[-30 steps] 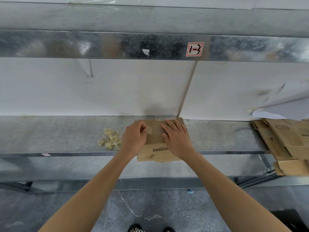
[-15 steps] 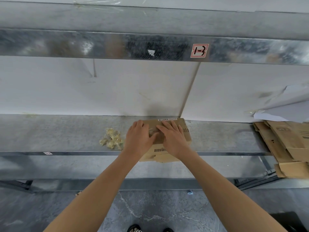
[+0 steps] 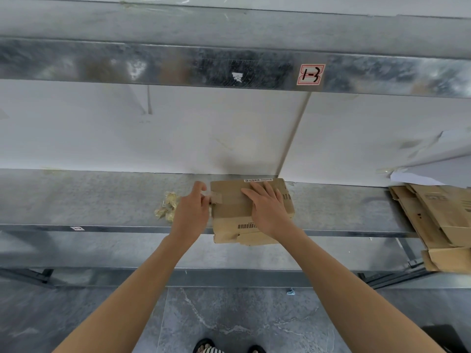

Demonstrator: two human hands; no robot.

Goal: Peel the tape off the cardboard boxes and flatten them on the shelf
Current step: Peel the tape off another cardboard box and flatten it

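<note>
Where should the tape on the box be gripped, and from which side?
Pinch the tape by its lifted end at the left edge of the box, from the left, as the left hand does. It runs sideways across the top; only that end stands free, while the right hand presses the box.

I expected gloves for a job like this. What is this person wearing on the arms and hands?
Nothing that shows. The left hand and the right hand are bare: no gloves, and no ring or watch can be seen. Both forearms are uncovered down to the picture's bottom edge; no sleeve comes into view.
</note>
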